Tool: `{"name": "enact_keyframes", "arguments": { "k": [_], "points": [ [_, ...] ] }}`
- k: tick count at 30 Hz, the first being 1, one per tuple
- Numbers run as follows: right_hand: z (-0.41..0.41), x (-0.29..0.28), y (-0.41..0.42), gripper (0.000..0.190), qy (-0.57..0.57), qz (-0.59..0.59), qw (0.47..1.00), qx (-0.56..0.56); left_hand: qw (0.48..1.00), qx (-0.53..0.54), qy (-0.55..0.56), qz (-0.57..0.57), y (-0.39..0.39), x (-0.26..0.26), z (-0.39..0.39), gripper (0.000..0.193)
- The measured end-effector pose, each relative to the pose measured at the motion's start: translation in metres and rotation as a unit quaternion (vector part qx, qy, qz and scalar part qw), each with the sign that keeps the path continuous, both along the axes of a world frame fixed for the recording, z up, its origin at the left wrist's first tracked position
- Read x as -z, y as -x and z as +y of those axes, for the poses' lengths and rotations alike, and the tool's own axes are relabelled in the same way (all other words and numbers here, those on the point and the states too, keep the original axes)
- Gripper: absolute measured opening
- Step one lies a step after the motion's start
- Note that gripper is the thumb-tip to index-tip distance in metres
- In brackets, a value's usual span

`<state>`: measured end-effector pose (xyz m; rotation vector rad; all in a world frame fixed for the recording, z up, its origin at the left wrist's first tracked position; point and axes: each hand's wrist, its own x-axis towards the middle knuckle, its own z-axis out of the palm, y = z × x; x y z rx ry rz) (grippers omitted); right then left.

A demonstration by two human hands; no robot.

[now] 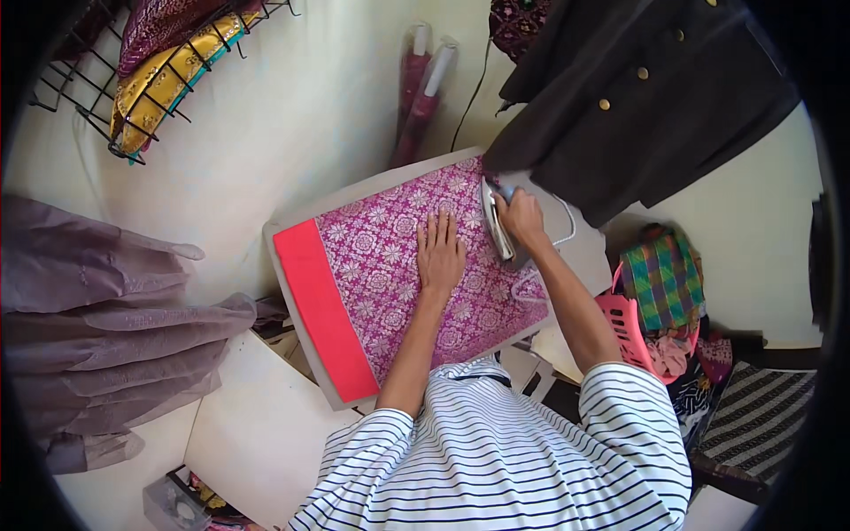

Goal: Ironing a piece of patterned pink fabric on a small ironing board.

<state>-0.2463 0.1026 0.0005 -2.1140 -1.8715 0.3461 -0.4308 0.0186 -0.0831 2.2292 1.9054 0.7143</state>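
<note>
A magenta cloth with a silvery floral pattern [378, 265] and a plain red band [322, 305] along its left side lies flat on a grey padded ironing surface [332, 197]. My left hand [441, 255] rests palm down on the middle of the patterned part, fingers stretched out. At the cloth's right part, my right hand [521, 216] grips the handle of a clothes iron [495, 222]. A pale cord [568, 219] shows beside my right wrist, and a loop of it lies on the cloth nearer to me.
A dark garment with gold buttons [637, 86] hangs close at the upper right. Right of the ironing surface stands a pink plastic basket [624, 325] heaped with clothes. Greyish-purple sheer fabric [119, 338] hangs at the left. A black wire rack [93, 83] holds folded cloths.
</note>
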Motion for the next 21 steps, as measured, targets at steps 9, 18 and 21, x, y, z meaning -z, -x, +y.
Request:
{"name": "enact_keyframes", "arguments": {
  "k": [9,18,21],
  "points": [
    [-0.092,-0.008,-0.012,0.050,0.048,0.013,0.997,-0.059,0.998,-0.018,0.020,0.058,0.021,-0.005,-0.047,0.060],
    [-0.113,0.003,-0.022,0.052,0.017,0.007,0.997,-0.080,0.999,0.001,0.015,0.046,0.019,-0.006,-0.075,0.062],
    [-0.164,-0.014,-0.041,0.053,0.078,-0.001,0.994,-0.081,0.999,0.008,0.015,0.039,0.018,-0.004,-0.077,0.061]
  ]
}}
